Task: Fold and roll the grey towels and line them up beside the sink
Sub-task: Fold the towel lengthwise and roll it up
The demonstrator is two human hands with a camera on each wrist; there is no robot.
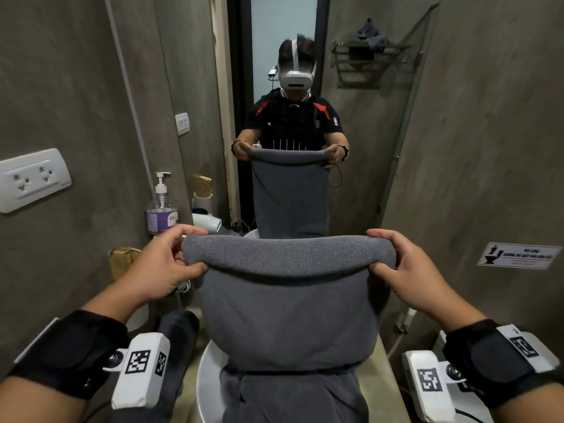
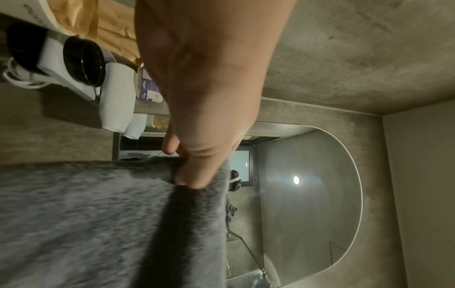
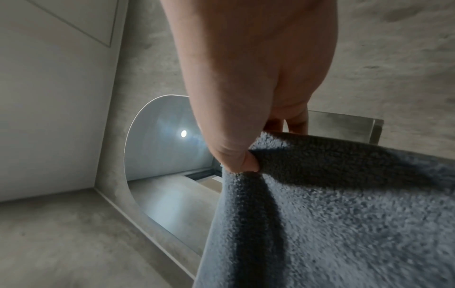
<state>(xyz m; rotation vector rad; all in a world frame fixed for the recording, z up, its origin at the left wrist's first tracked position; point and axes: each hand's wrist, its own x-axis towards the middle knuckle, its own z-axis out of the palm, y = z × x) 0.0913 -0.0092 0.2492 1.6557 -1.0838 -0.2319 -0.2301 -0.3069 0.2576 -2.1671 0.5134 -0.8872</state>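
I hold a grey towel [image 1: 287, 303] up in front of me over the white sink [image 1: 207, 380]. Its top edge is folded over and stretched between my hands, and the rest hangs down into the basin. My left hand [image 1: 171, 267] pinches the upper left corner between thumb and fingers, seen close up in the left wrist view [image 2: 187, 175]. My right hand [image 1: 396, 264] pinches the upper right corner of the towel [image 3: 344, 214], thumb [image 3: 236, 155] on the near side. A dark rolled towel [image 1: 177, 340] lies on the counter left of the sink.
A mirror [image 1: 287, 102] ahead reflects me and the towel. On the left counter stand a soap pump bottle [image 1: 161, 209], a white hair dryer [image 1: 207, 222] and a brown paper bag [image 1: 122, 261]. Wall sockets [image 1: 33, 178] sit at left, a white toilet [image 1: 442, 389] at lower right.
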